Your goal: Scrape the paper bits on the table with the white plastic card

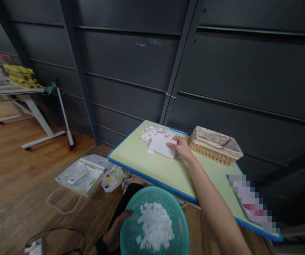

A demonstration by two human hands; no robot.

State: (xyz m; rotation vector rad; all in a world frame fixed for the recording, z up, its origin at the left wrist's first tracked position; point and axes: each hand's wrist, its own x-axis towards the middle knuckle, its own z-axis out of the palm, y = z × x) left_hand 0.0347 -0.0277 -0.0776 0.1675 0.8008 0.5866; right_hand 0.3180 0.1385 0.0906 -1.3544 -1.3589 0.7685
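My right hand [180, 146] reaches over the pale green table [131, 156] and pinches a flat white card [163, 146] by its right end. Right behind the card lies a heap of torn paper scraps [152, 131], partly covered by it. Down in front of the table, my left hand [116, 228] grips the left rim of a round teal plastic basket [184, 226], thumb over the edge and the other fingers hidden. Inside that basket is a pile of small white paper pieces [156, 226].
A woven basket with a cloth lining [213, 154] stands at the table's back right. Something pixelated [250, 202] lies at the right end. On the floor to the left are an open white box [80, 177] with a cord and a dotted plastic bag [114, 179]. A dark panelled wall [131, 60] rises behind.
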